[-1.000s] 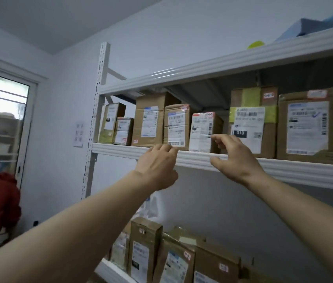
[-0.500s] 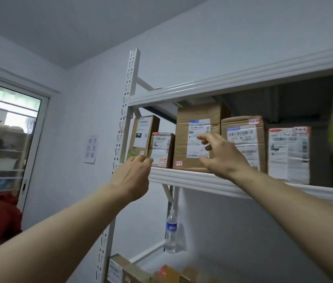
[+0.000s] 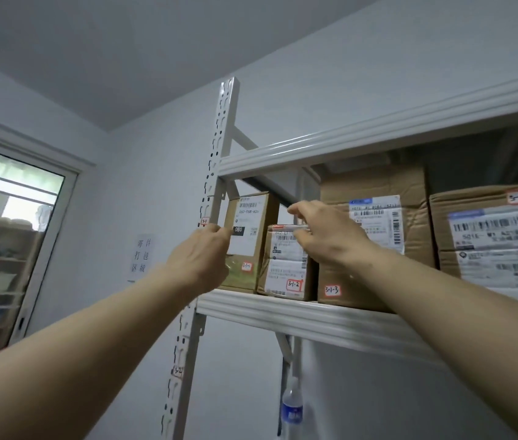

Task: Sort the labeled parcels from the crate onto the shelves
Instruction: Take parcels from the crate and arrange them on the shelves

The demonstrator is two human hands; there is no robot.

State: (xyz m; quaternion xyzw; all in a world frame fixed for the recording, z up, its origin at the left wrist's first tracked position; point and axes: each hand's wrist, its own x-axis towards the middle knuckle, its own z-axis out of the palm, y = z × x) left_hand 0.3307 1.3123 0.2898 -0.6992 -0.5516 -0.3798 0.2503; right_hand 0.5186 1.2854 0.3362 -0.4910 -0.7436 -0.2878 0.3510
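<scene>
Shelf [image 3: 299,315] bears four parcels [image 3: 375,182] (labelled); left hand [image 3: 200,262] grips leftmost parcel [image 3: 251,223], right hand [image 3: 330,236] pinches pen [image 3: 296,227].

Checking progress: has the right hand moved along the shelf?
Yes: right hand moved left toward the white slotted upright, now at the small cardboard parcel marked 3-1-2.

Both bare forearms reach up and forward, rising from the lower corners and drawing closer together at the hands. The left hand [image 3: 202,260] shows its back, wrist straight, fingers curled forward; whether they grip anything I cannot tell. The right hand [image 3: 327,238] sits a little higher, just beside it, thumb and fingertips pinching a thin pen [image 3: 292,227] that points left.
</scene>
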